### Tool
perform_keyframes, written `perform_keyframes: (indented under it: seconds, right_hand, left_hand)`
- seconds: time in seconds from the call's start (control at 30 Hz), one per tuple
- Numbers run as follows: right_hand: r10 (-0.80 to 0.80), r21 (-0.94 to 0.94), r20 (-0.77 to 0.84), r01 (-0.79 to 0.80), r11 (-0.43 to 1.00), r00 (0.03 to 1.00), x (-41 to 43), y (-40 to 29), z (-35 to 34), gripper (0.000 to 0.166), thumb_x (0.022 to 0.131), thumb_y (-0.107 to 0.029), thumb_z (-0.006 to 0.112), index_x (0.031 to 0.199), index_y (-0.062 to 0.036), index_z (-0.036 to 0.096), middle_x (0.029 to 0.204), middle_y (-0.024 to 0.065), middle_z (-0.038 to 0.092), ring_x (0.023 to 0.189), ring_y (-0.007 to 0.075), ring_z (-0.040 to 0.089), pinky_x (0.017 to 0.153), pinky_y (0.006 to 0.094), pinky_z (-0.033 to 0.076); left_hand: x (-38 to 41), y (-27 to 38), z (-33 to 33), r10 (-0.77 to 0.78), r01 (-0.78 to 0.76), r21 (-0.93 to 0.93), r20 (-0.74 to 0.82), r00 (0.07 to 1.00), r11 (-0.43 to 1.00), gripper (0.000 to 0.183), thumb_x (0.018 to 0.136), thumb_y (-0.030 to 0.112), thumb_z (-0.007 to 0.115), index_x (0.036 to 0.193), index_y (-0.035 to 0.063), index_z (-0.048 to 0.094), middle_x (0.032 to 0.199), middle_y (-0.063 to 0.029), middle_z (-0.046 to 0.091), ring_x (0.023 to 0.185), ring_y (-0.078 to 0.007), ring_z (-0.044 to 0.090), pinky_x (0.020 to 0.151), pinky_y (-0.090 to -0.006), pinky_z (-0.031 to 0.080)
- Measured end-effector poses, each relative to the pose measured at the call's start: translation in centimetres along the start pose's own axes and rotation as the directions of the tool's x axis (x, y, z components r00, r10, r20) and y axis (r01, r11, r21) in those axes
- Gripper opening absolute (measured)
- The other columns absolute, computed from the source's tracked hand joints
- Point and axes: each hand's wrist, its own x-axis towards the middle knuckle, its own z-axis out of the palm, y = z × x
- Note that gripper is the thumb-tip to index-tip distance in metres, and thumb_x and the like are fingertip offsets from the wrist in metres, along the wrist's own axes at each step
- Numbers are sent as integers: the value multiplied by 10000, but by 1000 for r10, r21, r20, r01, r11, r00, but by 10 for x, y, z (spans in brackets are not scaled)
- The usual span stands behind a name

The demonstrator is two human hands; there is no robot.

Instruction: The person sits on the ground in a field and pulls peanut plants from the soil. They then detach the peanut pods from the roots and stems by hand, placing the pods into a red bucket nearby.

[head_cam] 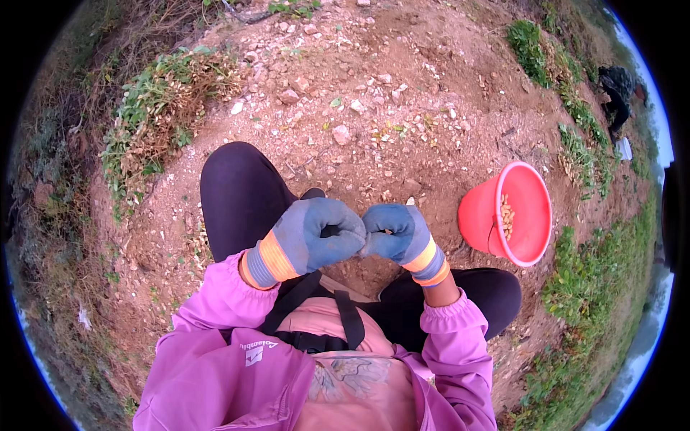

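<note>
My left hand (331,234) and my right hand (396,231) wear blue-grey work gloves with orange and yellow cuff bands. They meet fingertip to fingertip in front of my lap, thumbs pinched against the fingers. Nothing shows between them, though a small thing at the fingertips would be hidden. To the right of my right hand a red plastic bucket (477,218) leans in view, its mouth facing right. Several unshelled peanuts (506,218) lie inside it.
Pulled peanut plants (161,108) lie heaped at upper left. Stony bare soil (377,118) spreads ahead, with a pinkish rock (341,134). Green plants (582,275) grow at right. Far off at upper right a person (620,94) bends near a white bucket (624,148).
</note>
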Motion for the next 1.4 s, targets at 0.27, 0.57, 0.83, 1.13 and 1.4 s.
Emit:
perform_keyframes:
  seconds: [0.27,0.57,0.83,1.13,1.4]
  right_hand:
    - [-42,-13,23,42,999,999,-1,5,-1,174,667,-130,723,704,-40,578,632,55,508,551,201,494,494,298,382]
    - [-123,-68,24,125,990,992,-2,4,-1,98,696,-97,689,747,-75,608,647,53,514,548,210,508,471,299,384]
    - [26,6,42,-26,1000,999,-1,-2,-3,162,716,-136,688,703,-11,584,606,68,482,533,196,469,490,293,364]
    - [-3,-40,49,5,999,999,-1,-4,-4,155,718,-138,688,710,-17,592,613,68,492,535,201,482,486,295,367]
    - [-43,-39,34,44,998,998,-2,-2,-4,125,724,-140,681,732,-34,614,618,65,499,543,222,498,483,296,372]
  left_hand:
    - [-1,-1,2,213,-185,312,-60,975,932,39,722,64,610,750,37,602,676,-39,567,564,-97,535,504,-239,421]
    - [-1,-2,1,415,-323,526,-63,908,787,86,663,24,621,726,54,571,654,-64,542,552,-197,545,500,-283,424]
    - [-2,-2,-1,543,-388,686,-13,840,616,157,643,27,658,757,65,558,647,-69,546,572,-262,555,512,-322,442]
    - [-5,-3,1,579,-388,751,9,815,534,193,641,22,668,792,62,555,691,-76,558,595,-264,565,514,-335,450]
    - [-5,-7,2,588,-381,734,-30,809,562,162,669,29,657,794,56,558,707,-81,569,611,-270,573,534,-329,462]
